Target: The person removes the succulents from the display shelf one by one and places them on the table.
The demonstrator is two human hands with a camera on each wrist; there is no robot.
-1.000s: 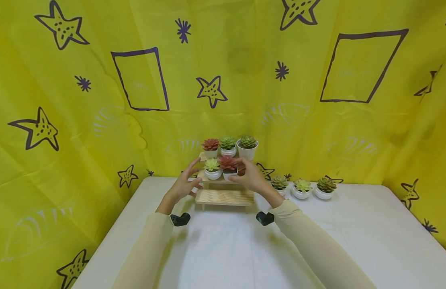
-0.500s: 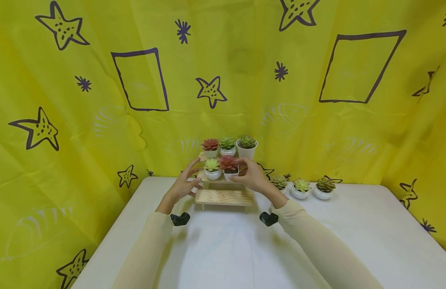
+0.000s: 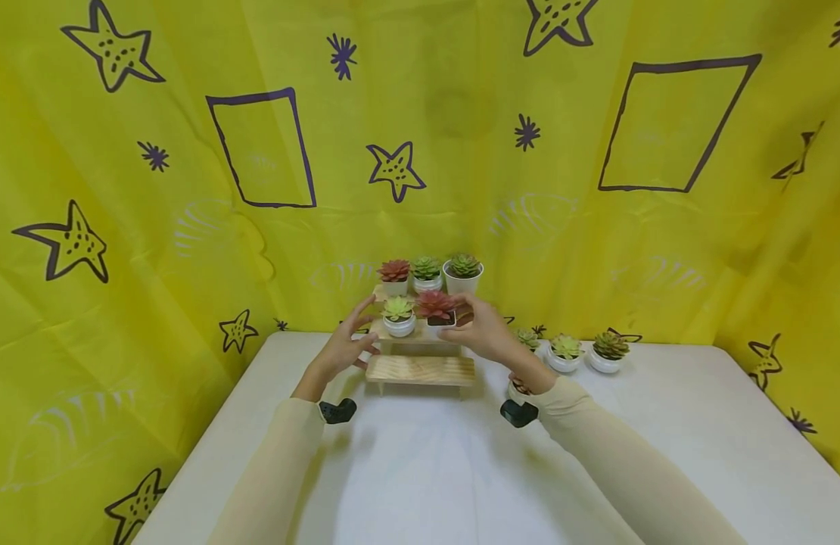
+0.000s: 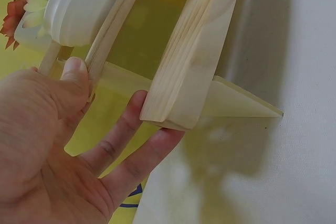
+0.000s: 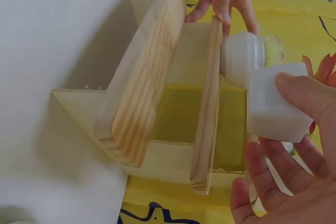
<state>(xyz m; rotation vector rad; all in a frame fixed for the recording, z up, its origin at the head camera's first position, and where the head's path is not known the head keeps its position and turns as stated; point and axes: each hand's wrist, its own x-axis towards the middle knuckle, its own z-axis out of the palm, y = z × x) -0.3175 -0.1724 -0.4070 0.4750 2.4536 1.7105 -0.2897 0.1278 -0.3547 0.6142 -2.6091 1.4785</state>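
My right hand (image 3: 486,331) pinches a red succulent (image 3: 435,303) in a square white pot (image 5: 275,103) between thumb and fingers, at the right part of the middle shelf of a three-step wooden plant stand (image 3: 420,370). Whether the pot touches the shelf is unclear. At the stand's left end, my left hand (image 4: 58,145) holds on, its thumb against the middle shelf and two fingertips touching the bottom shelf (image 4: 181,66). A pale green succulent (image 3: 398,308) in a round white pot (image 4: 79,9) sits beside the red one.
Along the top shelf stand a red succulent (image 3: 395,271), a green one (image 3: 427,268) and a larger green one (image 3: 465,266). Several potted succulents, including a pale green one (image 3: 567,347) and a darker one (image 3: 611,346), stand on the white table (image 3: 665,424). A yellow curtain (image 3: 461,174) hangs behind.
My right hand has moved slightly right with the red succulent, widening the gap to the pale green one. A reddish plant now shows beside my right wrist. My left hand stays at the stand.
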